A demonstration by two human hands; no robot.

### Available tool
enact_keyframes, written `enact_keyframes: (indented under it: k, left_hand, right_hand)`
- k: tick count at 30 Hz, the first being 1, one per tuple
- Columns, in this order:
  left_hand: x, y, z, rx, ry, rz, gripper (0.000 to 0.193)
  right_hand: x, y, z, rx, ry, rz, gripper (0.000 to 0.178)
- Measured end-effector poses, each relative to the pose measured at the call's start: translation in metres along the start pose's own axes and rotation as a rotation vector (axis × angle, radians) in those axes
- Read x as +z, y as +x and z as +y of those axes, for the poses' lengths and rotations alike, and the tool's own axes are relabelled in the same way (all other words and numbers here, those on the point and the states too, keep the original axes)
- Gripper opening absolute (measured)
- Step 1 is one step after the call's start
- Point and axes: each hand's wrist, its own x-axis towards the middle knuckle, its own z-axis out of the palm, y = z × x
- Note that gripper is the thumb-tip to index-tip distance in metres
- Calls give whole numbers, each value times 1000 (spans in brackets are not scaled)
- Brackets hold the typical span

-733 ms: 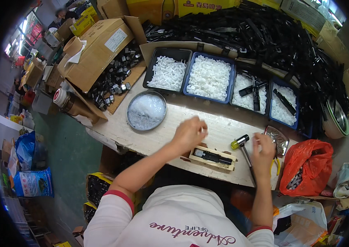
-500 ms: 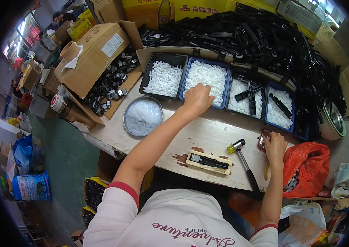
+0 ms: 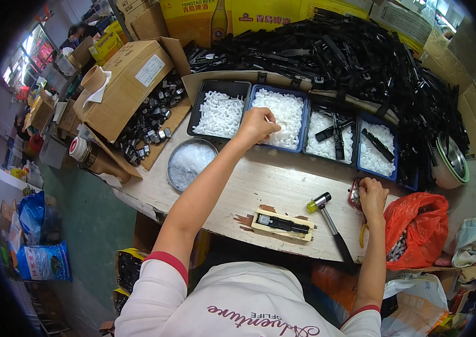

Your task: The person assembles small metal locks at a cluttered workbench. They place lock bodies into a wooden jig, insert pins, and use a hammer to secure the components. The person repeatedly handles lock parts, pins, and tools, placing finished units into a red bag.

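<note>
My left hand [image 3: 257,127] hovers over the near edge of a blue bin of small white plastic pieces [image 3: 286,108], its thumb and fingers pinched together. Anything between those fingertips is too small to make out. My right hand [image 3: 373,197] rests at a small red container [image 3: 354,193], fingers bent down into it; their tips are hidden. On the bench in front of me, a long black part [image 3: 286,224] with a metallic end lies in a pale wooden holder [image 3: 261,227]. Beside it is a hammer [image 3: 333,226] with a yellow-and-silver head and black grip.
A black bin [image 3: 194,119] holds white sticks; two more bins hold white pieces with black parts on top. A round metal tin [image 3: 170,173] stands left. Black parts [image 3: 328,53] are heaped behind. A cardboard box [image 3: 119,84] is left, a red plastic bag [image 3: 426,224] right.
My left hand has shifted a little left and up out of the white pieces, its fingers now pinched. The right hand stays at the red container. The view has moved slightly.
</note>
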Motion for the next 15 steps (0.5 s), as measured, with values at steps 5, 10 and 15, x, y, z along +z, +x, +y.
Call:
enact_keyframes:
  k: [5, 10, 15]
  left_hand:
    - [-11, -5, -2, -12, -210, 54, 9]
    - [-8, -7, -10, 35, -220, 41, 9]
    - [-14, -5, -16, 34, -428, 14, 13]
  right_hand:
    - [2, 0, 3, -46, 34, 161, 10]
    - [-8, 1, -6, -41, 94, 227, 7]
    - [-14, -3, -12, -43, 142, 260, 6]
